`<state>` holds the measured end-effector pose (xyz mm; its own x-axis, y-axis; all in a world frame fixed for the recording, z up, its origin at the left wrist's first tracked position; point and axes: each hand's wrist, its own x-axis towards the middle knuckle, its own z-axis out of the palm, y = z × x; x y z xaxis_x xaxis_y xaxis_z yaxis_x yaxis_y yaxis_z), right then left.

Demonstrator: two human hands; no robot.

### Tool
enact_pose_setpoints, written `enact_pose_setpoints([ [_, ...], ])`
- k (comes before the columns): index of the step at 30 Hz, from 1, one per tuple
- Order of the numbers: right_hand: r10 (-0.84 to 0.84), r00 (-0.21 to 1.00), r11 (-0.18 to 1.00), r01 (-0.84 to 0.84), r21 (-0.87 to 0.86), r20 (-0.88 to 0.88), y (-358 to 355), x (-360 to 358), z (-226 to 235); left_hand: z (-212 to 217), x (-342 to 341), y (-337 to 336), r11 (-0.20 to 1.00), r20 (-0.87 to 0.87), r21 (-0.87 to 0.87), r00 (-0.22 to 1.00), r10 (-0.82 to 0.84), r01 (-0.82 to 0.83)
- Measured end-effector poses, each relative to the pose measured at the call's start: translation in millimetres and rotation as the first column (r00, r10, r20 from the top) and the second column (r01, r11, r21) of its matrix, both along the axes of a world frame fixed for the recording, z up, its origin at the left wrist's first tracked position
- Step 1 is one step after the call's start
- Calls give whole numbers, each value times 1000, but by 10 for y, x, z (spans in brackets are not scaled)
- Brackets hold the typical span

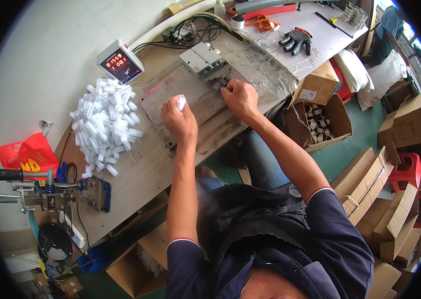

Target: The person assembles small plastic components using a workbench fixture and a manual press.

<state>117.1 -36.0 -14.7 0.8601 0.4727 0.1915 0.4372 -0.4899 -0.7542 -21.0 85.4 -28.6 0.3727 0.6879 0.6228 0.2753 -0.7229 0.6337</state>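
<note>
Clock directions ran from the left hand (178, 119), with twelve at the top of the view. That hand was closed on a small white piece (181, 103), its tip poking out above the curled fingers; the grip perhaps left that end free on purpose. The piece was over the near side of the plate (163, 88), clear of the pile (103, 124) at nine o'clock. The pile's white, bristly pieces looked to be of the same sort, and they lay loose beside the plate, likely to keep them within the left arm's easy reach.

At two o'clock the right hand (240, 98) had its fingers drawn in against the dark fitting (222, 82). Whether they pinched a part or merely rested there, I could not tell, since the knuckles hid the tips. The fitting adjoined the block (201, 59) at one o'clock, whose bulk probably steadied it.

Between ten and eleven, the counter (120, 62) stood behind the pile, its lit face turned toward the person, presumably for reading at a glance. The press (51, 187) sat off at eight o'clock, and the glove (296, 42) lay at two, beyond the right hand, both seemingly set aside from the working spot.
</note>
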Motion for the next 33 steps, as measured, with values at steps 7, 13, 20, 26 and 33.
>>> enact_pose_setpoints([
  [7, 4, 994, 999, -9, 44, 112, -10, -51, -91, 72, 98, -88, 990, -146, 15, 980, -134, 137],
  [13, 2, 981, 994, -23, 110, 192, 4, -80, -125, 61, 209, -154, 984, -276, 58, 949, -149, 171],
  [20, -45, 974, 975, -6, 223, 222, 4, -17, -238, -110, 282, -92, 970, -252, 109, 950, -183, 216],
  [26, -15, 987, 976, -20, 215, 157, 12, -46, -239, -97, 219, -156, 970, -330, 133, 932, -151, 204],
  [33, -10, 987, 970, -29, 240, 159, -86, -10, -207, -98, 251, -214, 949, -380, 235, 918, -111, 211],
])
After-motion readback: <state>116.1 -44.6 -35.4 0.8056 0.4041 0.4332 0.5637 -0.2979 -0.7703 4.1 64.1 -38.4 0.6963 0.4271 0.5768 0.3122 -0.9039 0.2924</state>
